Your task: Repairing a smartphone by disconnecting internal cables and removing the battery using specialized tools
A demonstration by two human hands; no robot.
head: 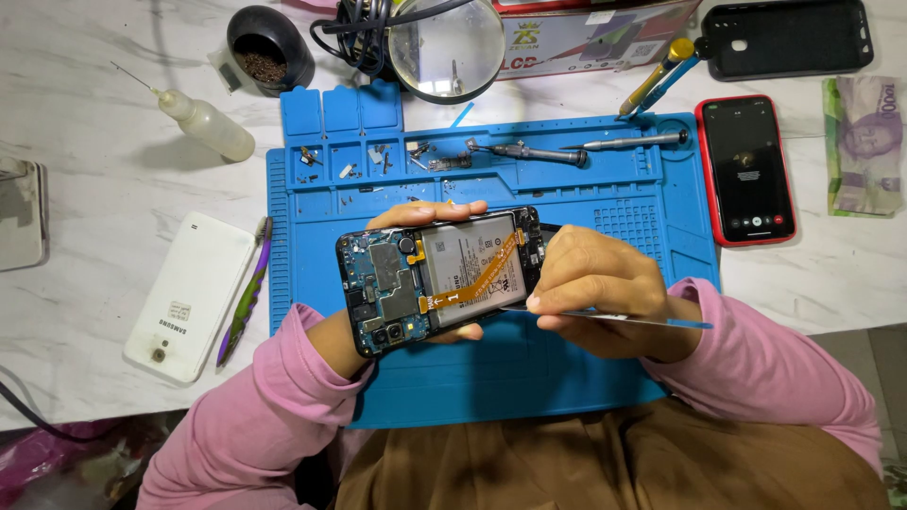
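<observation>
Phone (439, 279) | mid-frame, long axis left-right | left hand (416, 283) clamped under it | right hand (595, 288) pinches card (614, 318) at its right edge

The opened phone (439, 277) is above the mat (586, 368), between back cover (187, 295) and red phone (745, 170).

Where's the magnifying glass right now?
In the head view, the magnifying glass sits at the top centre of the table, just beyond the blue mat's far edge, between the small black cup and a red box.
</observation>
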